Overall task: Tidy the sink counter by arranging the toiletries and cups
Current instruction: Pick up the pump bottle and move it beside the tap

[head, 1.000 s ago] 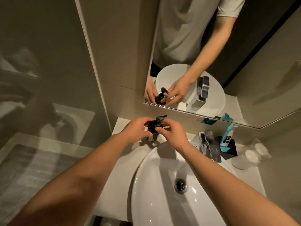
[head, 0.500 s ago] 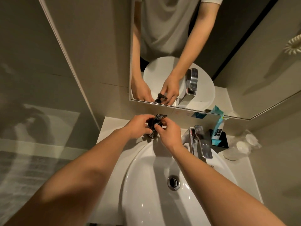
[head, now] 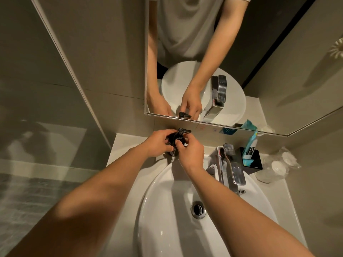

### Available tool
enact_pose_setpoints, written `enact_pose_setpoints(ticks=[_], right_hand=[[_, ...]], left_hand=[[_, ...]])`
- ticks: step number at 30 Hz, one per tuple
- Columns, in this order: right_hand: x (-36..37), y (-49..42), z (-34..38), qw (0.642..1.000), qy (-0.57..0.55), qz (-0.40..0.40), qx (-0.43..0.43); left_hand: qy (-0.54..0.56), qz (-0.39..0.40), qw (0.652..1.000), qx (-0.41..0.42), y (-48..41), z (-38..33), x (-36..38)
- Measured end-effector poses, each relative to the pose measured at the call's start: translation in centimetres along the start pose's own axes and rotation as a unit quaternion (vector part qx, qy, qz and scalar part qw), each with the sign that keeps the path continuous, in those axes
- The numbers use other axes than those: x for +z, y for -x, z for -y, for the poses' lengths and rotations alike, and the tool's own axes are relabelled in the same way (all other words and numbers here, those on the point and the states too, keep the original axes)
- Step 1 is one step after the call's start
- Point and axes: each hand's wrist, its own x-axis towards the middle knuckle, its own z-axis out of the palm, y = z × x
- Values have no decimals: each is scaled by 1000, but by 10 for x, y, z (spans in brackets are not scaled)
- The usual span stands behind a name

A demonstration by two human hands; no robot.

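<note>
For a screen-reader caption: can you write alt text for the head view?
Both hands, left hand and right hand, grip a dark pump bottle on the counter behind a white sink. A chrome faucet, a teal tube and wrapped cups sit to the right.

White counter (head: 118, 145): basin (head: 167, 210), pump bottle (head: 176, 140), black tray (head: 257, 164), wrapped cups (head: 276, 167).

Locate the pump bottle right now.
In the head view, the pump bottle is at the back left corner of the counter, just below the mirror, held between the left hand and right hand, left of the faucet.
</note>
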Motion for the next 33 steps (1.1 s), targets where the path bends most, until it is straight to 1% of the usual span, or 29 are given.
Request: enact_pose_setpoints(ticks=[7, 12, 15, 18, 23, 27, 33], right_hand=[[-8, -3, 3, 999, 3, 21, 26], [-19, -6, 10, 997, 20, 52, 62], [-28, -6, 17, 997, 5, 32, 74], [-34, -6, 24, 999, -2, 1, 53], [-36, -12, 21, 999, 16, -11, 34], [-37, -16, 18, 999, 7, -26, 36], [-39, -17, 16, 999, -1, -18, 35]], left_hand=[[80, -39, 996, -12, 2, 11, 13], [91, -86, 992, -13, 9, 12, 19], [102, -112, 988, -17, 13, 14, 24], [88, -132, 987, -16, 14, 18, 29], [76, -164, 984, -11, 15, 15, 35], [76, -160, 984, -4, 13, 14, 34], [102, -135, 985, -6, 12, 14, 31]])
